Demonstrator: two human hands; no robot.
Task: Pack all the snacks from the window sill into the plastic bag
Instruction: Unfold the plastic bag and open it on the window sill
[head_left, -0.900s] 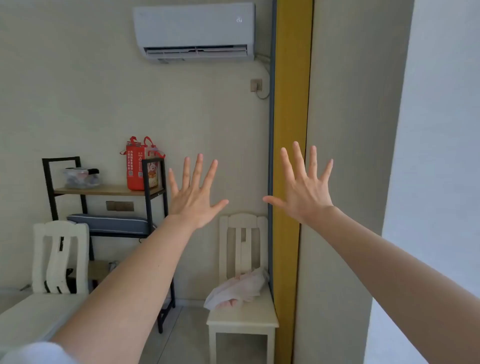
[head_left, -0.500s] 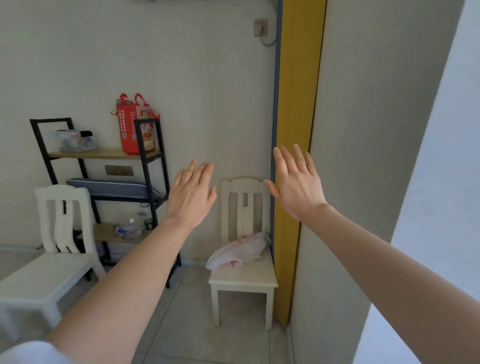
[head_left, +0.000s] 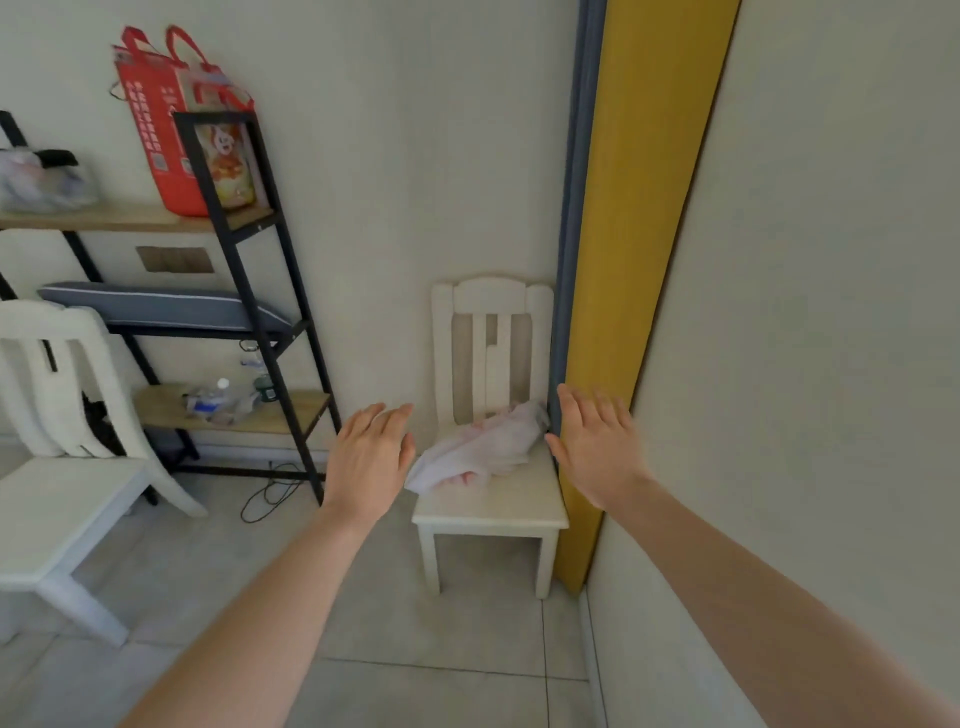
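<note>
A crumpled whitish plastic bag (head_left: 483, 447) with something pink showing inside lies on the seat of a white chair (head_left: 491, 512) against the wall. My left hand (head_left: 370, 457) is held out in the air just left of the bag, fingers straight, holding nothing. My right hand (head_left: 595, 444) is stretched out just right of the bag, also with straight fingers and nothing in it. Neither hand touches the bag. No window sill and no snacks are in view.
A black metal shelf rack (head_left: 249, 291) stands at the left with a red bag (head_left: 171, 130), a grey cushion (head_left: 156, 309) and bottles. Another white chair (head_left: 62, 488) is at the far left. A yellow curtain (head_left: 628, 260) hangs beside the right wall.
The view has tilted down, from the air conditioner toward the floor. Both hands have dropped from spread and raised to lowered at either side of the bag on the chair.
</note>
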